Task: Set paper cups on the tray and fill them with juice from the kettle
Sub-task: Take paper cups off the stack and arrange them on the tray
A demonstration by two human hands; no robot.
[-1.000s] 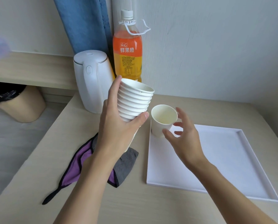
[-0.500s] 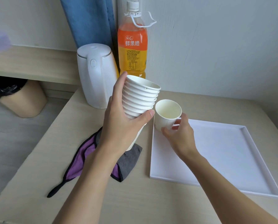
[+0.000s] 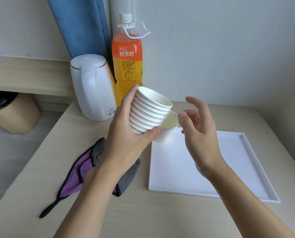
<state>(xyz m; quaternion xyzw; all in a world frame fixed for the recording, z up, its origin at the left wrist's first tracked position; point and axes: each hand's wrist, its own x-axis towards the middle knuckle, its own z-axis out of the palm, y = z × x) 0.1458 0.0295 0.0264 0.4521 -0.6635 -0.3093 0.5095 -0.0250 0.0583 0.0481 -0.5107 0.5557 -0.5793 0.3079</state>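
My left hand (image 3: 126,141) grips a stack of several white paper cups (image 3: 150,111), tilted toward the right above the table. One single paper cup (image 3: 169,126) stands at the far left corner of the white tray (image 3: 177,169), partly hidden behind the stack. My right hand (image 3: 199,133) hovers just right of the stack's rim with fingers loosely spread, holding nothing. The white kettle (image 3: 91,86) stands behind the stack on the left, lid down.
A tall orange juice bottle (image 3: 127,55) stands against the wall beside the kettle. A purple and grey cloth (image 3: 85,167) lies on the table left of the tray. A beige bin (image 3: 13,114) sits on the floor to the left. A blue curtain (image 3: 81,24) hangs behind.
My right hand has let go of the single cup on the tray and risen toward the rim of the stack. My left hand tilted the stack more to the right.
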